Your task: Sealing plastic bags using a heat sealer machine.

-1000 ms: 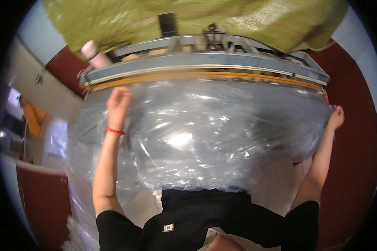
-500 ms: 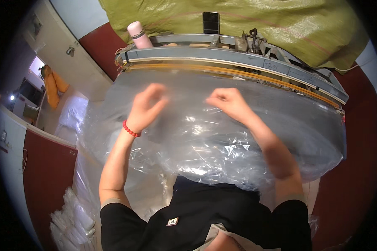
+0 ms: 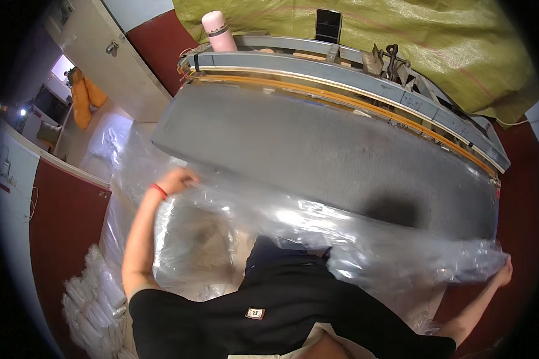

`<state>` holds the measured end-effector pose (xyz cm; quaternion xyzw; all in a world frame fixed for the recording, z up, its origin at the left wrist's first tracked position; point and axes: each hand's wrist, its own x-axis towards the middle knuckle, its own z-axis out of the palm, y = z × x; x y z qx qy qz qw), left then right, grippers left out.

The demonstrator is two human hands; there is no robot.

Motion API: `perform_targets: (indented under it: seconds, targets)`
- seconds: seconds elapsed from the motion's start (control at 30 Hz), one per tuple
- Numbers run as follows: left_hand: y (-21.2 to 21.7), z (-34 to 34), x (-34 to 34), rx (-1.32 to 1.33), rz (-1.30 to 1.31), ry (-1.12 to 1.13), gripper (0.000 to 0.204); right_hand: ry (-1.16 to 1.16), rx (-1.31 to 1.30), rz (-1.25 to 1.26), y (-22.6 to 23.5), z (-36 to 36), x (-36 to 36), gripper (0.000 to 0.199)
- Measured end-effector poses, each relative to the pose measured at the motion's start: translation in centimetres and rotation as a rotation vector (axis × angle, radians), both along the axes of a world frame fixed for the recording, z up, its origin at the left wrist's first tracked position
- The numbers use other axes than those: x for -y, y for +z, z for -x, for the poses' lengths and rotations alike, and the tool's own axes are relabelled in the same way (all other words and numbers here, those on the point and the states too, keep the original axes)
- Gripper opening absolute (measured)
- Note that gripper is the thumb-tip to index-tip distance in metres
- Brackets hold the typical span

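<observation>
Holding a clear plastic sheet (image 3: 317, 218) with both hands, one toward each end. Sheet sits along the near edge of the gray table (image 3: 269, 131), between table and person, with loose folds hanging below that edge. Most of the gray top is bare; a dark shadow falls near its right end.

Left hand (image 3: 178, 179): just off the table's near edge, left part. Fingers curled in, pinching the sheet's edge; slight blur on the tips. Red bracelet (image 3: 159, 191) on that wrist.

Right hand (image 3: 504, 272): out at the far right, arm extended, just beyond the table's near right corner. Fingers bunched on the end of the sheet; can't tell how each fingertip sits.

Far side of table: blue-gray metal beam (image 3: 317, 70) with an orange strip (image 3: 317, 90) running along it. Pink bottle (image 3: 221, 39) upright at the beam's left end. Black phone (image 3: 328, 26) leaning on the green tarp (image 3: 413, 36) behind. Dark metal hook (image 3: 392, 60) right of the phone.

Lower left: pile of clear bags (image 3: 96, 305). Upper left: pale door (image 3: 111, 60), standing open.
</observation>
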<state>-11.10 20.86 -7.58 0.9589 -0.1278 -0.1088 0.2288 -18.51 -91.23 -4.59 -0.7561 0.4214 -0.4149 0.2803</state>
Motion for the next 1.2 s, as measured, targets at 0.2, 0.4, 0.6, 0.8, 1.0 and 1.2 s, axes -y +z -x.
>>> perform_targets:
  seconds: [0.2, 0.4, 0.6, 0.8, 1.0, 1.2]
  targets:
    - [13.7, -7.6, -6.2, 1.141, -0.462, 0.723, 0.010, 0.171, 0.133, -0.142, -1.4, -3.2, -0.9, 0.035]
    - [6.4, -16.8, 0.8, 0.557, -0.112, 0.802, 0.040, 0.240, -0.046, 0.103, -4.2, -10.3, -2.4, 0.027]
    - [-3.1, -19.8, -5.3, 0.541, -0.248, 0.575, 0.052, -0.204, -0.604, 0.210, -3.1, -14.4, -11.4, 0.031]
    - [-2.9, -22.2, -7.8, 0.543, -0.233, 0.805, 0.056, -0.299, -0.768, 0.144, -0.2, -15.6, -15.6, 0.029]
    - [2.4, -21.7, 11.8, 0.556, 0.521, 0.548, 0.029, -0.301, -0.677, 0.214, -2.1, -16.7, -14.5, 0.031]
    - [6.6, -7.1, 47.9, -0.696, 0.938, -0.435, 0.031, -0.321, -0.626, 0.214, -2.2, -15.0, -12.4, 0.029]
